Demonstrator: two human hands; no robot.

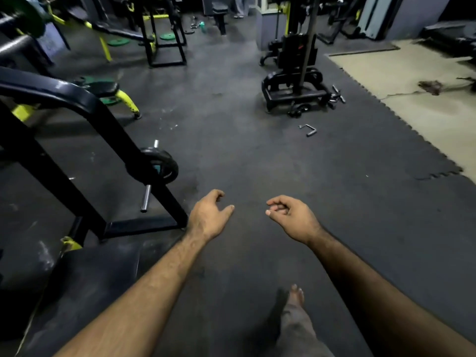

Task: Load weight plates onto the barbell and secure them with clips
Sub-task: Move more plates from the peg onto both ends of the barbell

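Note:
Both my hands hang out in front of me over the dark rubber floor and hold nothing. My left hand [210,215] has loosely curled fingers with the thumb apart. My right hand [288,215] is loosely curled too, fingertips near the thumb. To the left, a black weight plate [159,163] sits on a chrome peg [146,198] of a black machine frame [77,104]. Green weight plates [118,42] lie on the floor far back left. No barbell or clip is clearly visible.
A black and yellow bench [108,90] stands at left. A cable machine base [293,86] stands ahead right, with metal handles [309,130] on the floor near it. A beige floor patch [412,86] lies far right. My bare foot [293,302] steps forward below.

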